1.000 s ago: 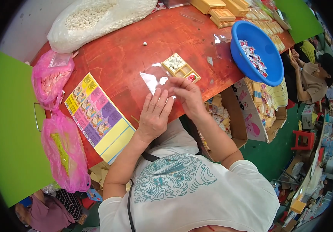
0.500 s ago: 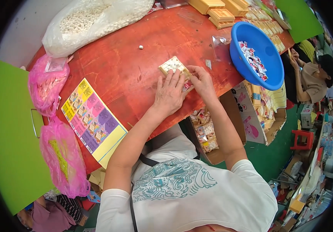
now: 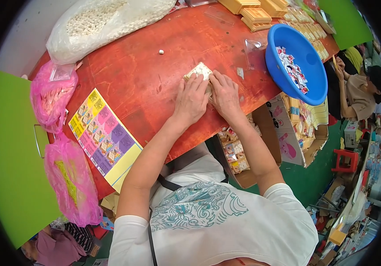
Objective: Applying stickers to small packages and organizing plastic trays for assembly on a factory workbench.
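Note:
Both hands are on a small cream plastic tray (image 3: 200,69) holding white pieces, on the red table. My left hand (image 3: 191,101) covers the tray's near left part, its fingers laid over the top and edge. My right hand (image 3: 226,94) grips the right side, its fingers bent over the edge. The hands lie close together and hide most of the tray; only the far corner with white pieces shows. Both thumbs are largely hidden. One loose white piece (image 3: 161,52) lies farther off on the table.
A blue basin (image 3: 272,57) of small packets stands at the right. A clear bag (image 3: 59,46) of white pieces lies far left. Nearer are a sticker sheet (image 3: 121,170) and pink bags (image 3: 73,195). Filled cartons (image 3: 265,128) stand below the table edge. Another person (image 3: 361,95) sits at the right.
My right hand has turned and moved slightly left, its fingers now over the tray. The red-and-white packet seen by the near end is now covered. The tray has shifted slightly right.

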`<control>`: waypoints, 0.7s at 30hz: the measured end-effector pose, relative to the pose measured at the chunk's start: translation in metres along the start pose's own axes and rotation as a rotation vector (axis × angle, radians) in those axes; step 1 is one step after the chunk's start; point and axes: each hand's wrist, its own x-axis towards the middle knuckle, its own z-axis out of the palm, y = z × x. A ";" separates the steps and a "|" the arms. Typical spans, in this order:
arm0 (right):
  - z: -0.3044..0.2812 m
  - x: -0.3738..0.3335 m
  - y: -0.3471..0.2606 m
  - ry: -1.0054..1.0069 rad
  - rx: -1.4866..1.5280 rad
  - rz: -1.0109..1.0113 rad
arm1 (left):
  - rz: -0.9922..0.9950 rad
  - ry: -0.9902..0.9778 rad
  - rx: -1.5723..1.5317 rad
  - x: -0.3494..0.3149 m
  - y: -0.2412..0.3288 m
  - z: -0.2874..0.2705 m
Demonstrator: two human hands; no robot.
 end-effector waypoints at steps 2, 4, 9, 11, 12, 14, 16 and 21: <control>0.001 0.000 -0.003 0.011 -0.034 -0.011 | 0.002 0.003 0.060 0.007 -0.002 0.002; 0.002 -0.002 -0.003 0.024 -0.078 -0.021 | 0.004 0.005 0.119 0.010 -0.005 0.004; -0.005 0.012 0.005 -0.025 0.104 0.029 | 0.046 -0.045 0.195 0.009 -0.008 0.008; 0.000 0.020 0.006 0.014 0.178 0.033 | 0.070 -0.005 0.195 0.008 -0.007 0.010; 0.002 0.023 0.002 0.022 0.309 0.075 | 0.099 0.025 0.184 0.007 -0.006 0.011; 0.009 0.027 0.001 0.026 0.439 0.113 | 0.118 0.061 0.172 0.009 -0.010 0.011; 0.018 0.028 0.005 0.010 0.310 0.092 | 0.144 0.093 0.158 0.010 -0.012 0.008; 0.020 0.024 0.005 0.023 0.152 0.066 | 0.073 0.132 -0.117 -0.009 -0.016 -0.001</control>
